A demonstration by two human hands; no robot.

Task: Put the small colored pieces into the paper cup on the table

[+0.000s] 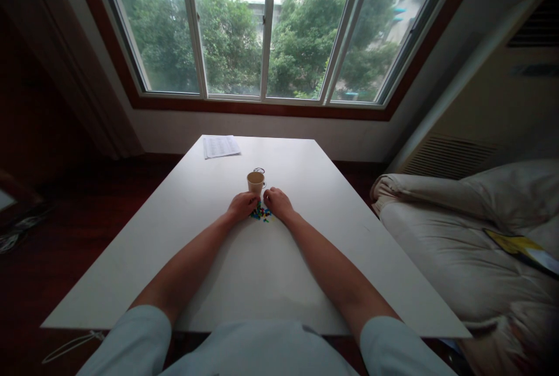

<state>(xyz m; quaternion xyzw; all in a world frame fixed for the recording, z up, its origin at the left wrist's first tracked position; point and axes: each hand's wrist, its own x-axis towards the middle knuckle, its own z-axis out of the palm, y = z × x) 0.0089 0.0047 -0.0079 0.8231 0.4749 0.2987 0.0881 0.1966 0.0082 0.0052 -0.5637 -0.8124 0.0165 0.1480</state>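
A paper-brown cup (255, 183) stands upright on the white table (262, 283), its open mouth facing up. In front of it lies a loose pile of small coloured pieces (261, 213), green, blue, red and yellow, too small to name. My left hand (243, 206) rests at the pile's left side, just before the cup, with fingers curled together. On the other side, my right hand (278, 201) has its fingers bent inward in a pinch close to the cup. What either hand holds, if anything, is too small to see.
Behind the cup lies a thin dark loop (259, 170). Printed paper sheets (220, 146) lie at the table's far left corner. A padded sofa (441, 236) stands to the right, with a yellow and dark item (519, 246) on it. The window (266, 32) is beyond the table.
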